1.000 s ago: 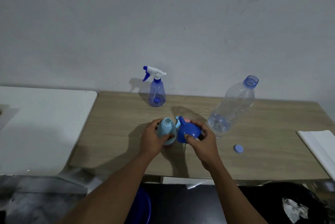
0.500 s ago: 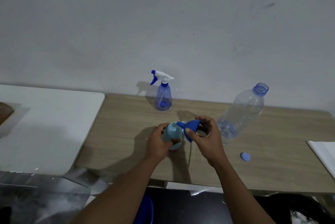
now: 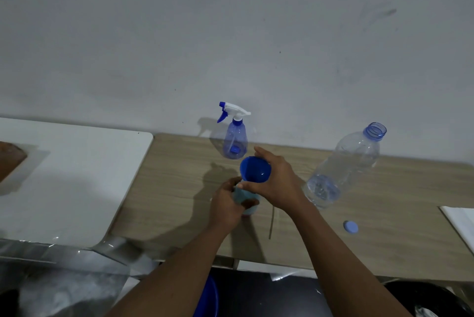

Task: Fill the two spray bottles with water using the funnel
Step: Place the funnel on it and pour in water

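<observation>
I am finding nothing readable here. No text, label, brand, number or sign is showing on the spray bottle (image 3: 234,140) at the worktop's back edge, the water bottle (image 3: 346,162), the cap (image 3: 350,226), the funnel (image 3: 256,169) or the pale bottle (image 3: 242,194) I am holding.

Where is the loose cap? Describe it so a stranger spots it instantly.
Start at the wooden table. Toward its front right, just before the big clear bottle, lies the cap. It is the only small, flat, pale-blue disc, touching nothing.
</observation>
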A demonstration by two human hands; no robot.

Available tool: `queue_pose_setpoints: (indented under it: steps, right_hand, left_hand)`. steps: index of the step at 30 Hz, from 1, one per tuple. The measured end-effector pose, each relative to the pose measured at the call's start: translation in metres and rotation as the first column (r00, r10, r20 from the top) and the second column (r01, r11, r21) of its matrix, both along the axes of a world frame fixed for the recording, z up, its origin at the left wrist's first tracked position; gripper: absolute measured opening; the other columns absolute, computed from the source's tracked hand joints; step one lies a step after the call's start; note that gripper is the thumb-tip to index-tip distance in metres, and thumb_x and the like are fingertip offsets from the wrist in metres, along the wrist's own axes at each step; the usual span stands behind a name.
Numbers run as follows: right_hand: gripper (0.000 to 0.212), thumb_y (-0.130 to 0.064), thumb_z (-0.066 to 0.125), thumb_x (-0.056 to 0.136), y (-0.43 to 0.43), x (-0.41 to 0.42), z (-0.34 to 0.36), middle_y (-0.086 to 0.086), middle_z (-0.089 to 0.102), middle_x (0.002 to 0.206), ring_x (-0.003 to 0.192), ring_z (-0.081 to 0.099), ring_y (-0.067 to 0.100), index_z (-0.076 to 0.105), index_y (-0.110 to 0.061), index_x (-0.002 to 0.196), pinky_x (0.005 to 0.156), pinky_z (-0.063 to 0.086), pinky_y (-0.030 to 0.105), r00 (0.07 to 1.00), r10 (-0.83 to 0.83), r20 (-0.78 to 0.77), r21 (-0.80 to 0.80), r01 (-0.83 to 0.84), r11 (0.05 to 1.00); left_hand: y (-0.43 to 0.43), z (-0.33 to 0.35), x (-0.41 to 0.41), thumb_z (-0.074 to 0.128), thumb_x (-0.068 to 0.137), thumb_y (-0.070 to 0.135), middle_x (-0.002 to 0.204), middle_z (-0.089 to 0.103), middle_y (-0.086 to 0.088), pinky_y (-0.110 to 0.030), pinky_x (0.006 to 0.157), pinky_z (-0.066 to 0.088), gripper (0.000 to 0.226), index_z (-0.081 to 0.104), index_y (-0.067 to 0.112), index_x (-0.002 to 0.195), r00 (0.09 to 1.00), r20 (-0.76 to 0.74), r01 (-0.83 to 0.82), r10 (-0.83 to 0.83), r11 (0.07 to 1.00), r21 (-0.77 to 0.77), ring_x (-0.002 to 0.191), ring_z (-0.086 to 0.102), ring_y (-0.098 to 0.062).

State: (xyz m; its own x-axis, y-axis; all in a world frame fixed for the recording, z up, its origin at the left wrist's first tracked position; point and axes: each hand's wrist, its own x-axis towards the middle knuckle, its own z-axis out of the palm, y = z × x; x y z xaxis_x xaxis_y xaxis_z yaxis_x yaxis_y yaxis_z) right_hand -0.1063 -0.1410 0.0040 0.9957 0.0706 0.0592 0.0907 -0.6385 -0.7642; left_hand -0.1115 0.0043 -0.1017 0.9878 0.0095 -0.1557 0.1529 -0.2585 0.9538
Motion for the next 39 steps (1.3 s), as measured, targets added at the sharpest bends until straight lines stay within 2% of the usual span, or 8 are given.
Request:
queue_pose_setpoints:
  steps: [5, 13, 16, 20, 23, 28, 32, 39]
  right_hand:
    - [0.11, -0.069, 0.083, 0.051, 0.011, 0.004, -0.006, -0.006, 0.049, 0.142, 0.128, 0.046, 0.013, 0.037, -0.038, 0.146, 0.102, 0.042, 0.028, 0.999, 0.016, -0.041, -0.005, -0.016, 1.0]
    - [0.104, -0.057, 0.086, 0.062, 0.009, -0.005, -0.003, -0.017, 0.044, 0.148, 0.13, 0.043, 0.004, 0.033, -0.035, 0.149, 0.102, 0.041, 0.024, 1.0, -0.01, -0.005, 0.089, 0.01, 0.996]
    - [0.087, -0.056, 0.079, 0.073, 0.001, -0.015, -0.005, -0.016, 0.046, 0.147, 0.129, 0.043, 0.0, 0.04, -0.031, 0.147, 0.1, 0.037, 0.017, 0.99, -0.128, 0.066, 0.177, 0.114, 0.978]
    - [0.05, -0.032, 0.076, 0.086, -0.033, -0.042, -0.029, -0.007, 0.063, 0.124, 0.114, 0.058, 0.004, 0.059, -0.018, 0.13, 0.088, 0.043, 0.005, 0.929, -0.36, 0.085, 0.268, 0.326, 0.907]
    - [0.015, -0.028, 0.077, 0.085, -0.064, -0.068, -0.049, -0.007, 0.07, 0.088, 0.085, 0.066, 0.008, 0.069, -0.018, 0.092, 0.075, 0.052, 0.019, 0.845, -0.531, 0.06, 0.225, 0.506, 0.832]
    - [0.048, -0.03, 0.088, 0.071, -0.105, -0.077, -0.054, 0.007, 0.058, 0.091, 0.085, 0.059, 0.027, 0.053, -0.011, 0.098, 0.069, 0.044, 0.023, 0.647, -0.762, -0.026, 0.26, 0.74, 0.62]
    - [0.1, -0.025, 0.095, 0.06, -0.129, -0.049, -0.046, 0.002, 0.045, 0.134, 0.119, 0.048, 0.015, 0.038, -0.013, 0.14, 0.099, 0.043, 0.03, 0.793, -0.609, 0.015, 0.289, 0.58, 0.762]
    - [0.088, -0.013, 0.094, 0.061, -0.136, -0.027, -0.052, -0.01, 0.053, 0.122, 0.119, 0.056, 0.019, 0.037, -0.035, 0.126, 0.099, 0.049, 0.035, 0.847, -0.529, 0.053, 0.345, 0.482, 0.806]
  left_hand:
    - [-0.002, 0.009, -0.004, 0.083, 0.075, 0.017, 0.099, 0.068, 0.011, -0.011, 0.057, 0.051, 0.039, 0.06, 0.036, 0.099, 1.0, -0.003, 0.006, -0.006, 0.999, -0.039, 0.088, 0.065, -0.006]
    - [-0.004, 0.017, -0.009, 0.078, 0.076, 0.034, 0.108, 0.069, 0.0, -0.024, 0.067, 0.058, 0.027, 0.066, 0.028, 0.099, 0.998, -0.025, -0.052, 0.05, 0.995, -0.087, 0.096, 0.066, -0.016]
    - [-0.003, 0.009, -0.005, 0.084, 0.052, 0.055, 0.111, 0.068, 0.002, -0.043, 0.078, 0.06, 0.071, 0.063, 0.025, 0.113, 0.998, -0.058, -0.035, 0.032, 0.998, -0.048, 0.101, 0.066, -0.02]
    - [-0.001, 0.011, -0.007, 0.086, 0.049, 0.049, 0.106, 0.069, 0.005, -0.043, 0.08, 0.057, 0.071, 0.063, 0.026, 0.112, 0.999, 0.01, -0.04, 0.039, 0.998, 0.045, 0.097, 0.066, -0.015]
    - [-0.002, 0.012, -0.008, 0.093, 0.057, 0.029, 0.106, 0.067, 0.003, -0.048, 0.08, 0.056, 0.058, 0.06, 0.034, 0.104, 1.0, 0.021, -0.024, 0.024, 0.999, 0.035, 0.096, 0.065, -0.019]
    - [-0.005, 0.016, -0.008, 0.092, 0.061, 0.02, 0.109, 0.064, 0.002, -0.045, 0.085, 0.055, 0.059, 0.055, 0.036, 0.104, 0.999, 0.019, -0.04, 0.04, 0.999, 0.018, 0.102, 0.063, -0.021]
    - [-0.007, 0.018, -0.008, 0.091, 0.063, 0.016, 0.112, 0.063, 0.001, -0.039, 0.085, 0.054, 0.061, 0.056, 0.028, 0.111, 0.999, -0.003, -0.051, 0.051, 0.999, 0.008, 0.104, 0.061, -0.02]
    - [-0.014, 0.017, -0.01, 0.09, 0.066, 0.013, 0.115, 0.062, -0.001, -0.034, 0.082, 0.051, 0.062, 0.057, 0.019, 0.118, 0.996, -0.01, -0.085, 0.085, 0.996, -0.005, 0.106, 0.06, -0.02]
